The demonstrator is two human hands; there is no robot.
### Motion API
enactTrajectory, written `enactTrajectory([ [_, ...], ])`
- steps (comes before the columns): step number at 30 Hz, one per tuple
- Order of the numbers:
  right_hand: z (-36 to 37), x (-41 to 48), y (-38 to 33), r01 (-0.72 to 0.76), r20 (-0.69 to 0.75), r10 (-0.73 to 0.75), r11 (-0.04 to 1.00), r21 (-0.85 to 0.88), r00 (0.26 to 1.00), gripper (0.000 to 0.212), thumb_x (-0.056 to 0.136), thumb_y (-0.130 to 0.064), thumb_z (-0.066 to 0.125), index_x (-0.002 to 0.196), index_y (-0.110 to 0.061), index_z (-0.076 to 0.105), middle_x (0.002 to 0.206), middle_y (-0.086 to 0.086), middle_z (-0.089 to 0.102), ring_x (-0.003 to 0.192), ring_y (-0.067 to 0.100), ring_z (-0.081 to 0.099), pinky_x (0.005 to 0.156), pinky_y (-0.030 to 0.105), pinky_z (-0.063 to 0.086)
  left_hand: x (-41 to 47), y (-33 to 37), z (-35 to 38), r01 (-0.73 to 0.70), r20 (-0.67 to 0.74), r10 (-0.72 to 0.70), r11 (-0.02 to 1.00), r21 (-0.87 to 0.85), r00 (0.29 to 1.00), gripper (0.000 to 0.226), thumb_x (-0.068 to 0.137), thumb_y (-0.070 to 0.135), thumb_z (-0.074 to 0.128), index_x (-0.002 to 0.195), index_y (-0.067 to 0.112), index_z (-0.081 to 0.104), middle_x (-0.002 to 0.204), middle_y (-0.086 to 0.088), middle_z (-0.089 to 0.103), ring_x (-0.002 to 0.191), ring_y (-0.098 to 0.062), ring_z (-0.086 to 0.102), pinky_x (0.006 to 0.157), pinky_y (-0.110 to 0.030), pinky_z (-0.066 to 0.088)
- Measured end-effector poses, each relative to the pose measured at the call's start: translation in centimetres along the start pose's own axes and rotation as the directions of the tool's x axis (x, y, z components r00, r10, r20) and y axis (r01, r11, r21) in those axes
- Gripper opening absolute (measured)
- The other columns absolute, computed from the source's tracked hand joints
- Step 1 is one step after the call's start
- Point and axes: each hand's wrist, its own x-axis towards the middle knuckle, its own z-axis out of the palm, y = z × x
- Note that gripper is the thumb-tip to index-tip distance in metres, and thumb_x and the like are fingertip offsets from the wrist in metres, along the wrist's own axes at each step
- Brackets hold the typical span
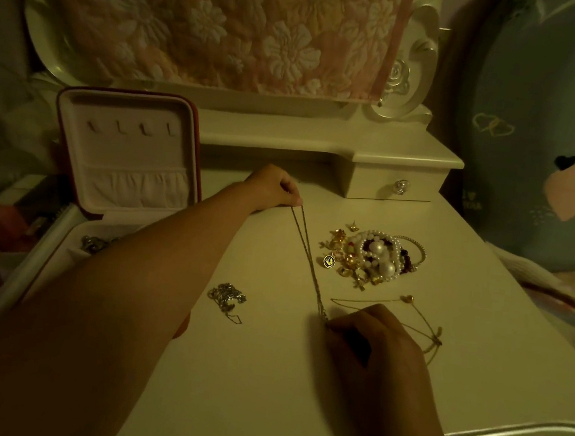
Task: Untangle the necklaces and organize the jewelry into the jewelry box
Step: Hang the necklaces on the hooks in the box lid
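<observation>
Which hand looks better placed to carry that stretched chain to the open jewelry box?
Probably left. The left hand pinches the chain at its far end, beside the jewelry box; the right hand holds the near end, farther away.

The tabletop (261,376) is finished in smooth, matt cream paint, and its front edge is trimmed with a glossy band. The jewelry box (129,149) is lined with soft, matt pale cloth, gathered into a pocket. The thin chain (306,256) is made of fine metal, and the tangled clump (227,297) of shiny silver metal. Glossy pearls and polished gold pieces are seen in the jewelry pile (374,260). The hanging cloth (229,24) is embossed with flowers.
</observation>
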Motion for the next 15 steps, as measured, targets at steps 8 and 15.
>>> enactTrajectory([
  [8,-4.0,-1.0,2.4,0.012,-0.109,-0.012,1.000,-0.002,0.994,0.026,0.076,-0.007,0.070,0.098,-0.023,0.071,0.091,-0.012,0.057,0.078,0.001,0.056,0.068,0.013,0.045,-2.5,2.7,0.2,-0.005,-0.045,0.001,0.997,-0.079,0.999,0.025,0.082,0.028,0.072,0.098,0.009,0.068,0.095,-0.007,0.065,0.088,-0.019,0.062,0.078,-0.034,0.055],
  [15,-6.6,-3.7,7.0,0.039,-0.154,-0.059,0.991,-0.129,0.986,0.035,0.072,-0.018,0.061,0.106,-0.026,0.067,0.106,-0.005,0.058,0.093,0.018,0.055,0.073,0.038,0.049,-8.6,10.1,3.4,-0.221,0.059,0.224,0.974,-0.048,0.973,0.015,0.080,0.025,0.073,0.091,0.016,0.069,0.087,0.005,0.065,0.082,-0.008,0.057,0.073,-0.024,0.047],
])
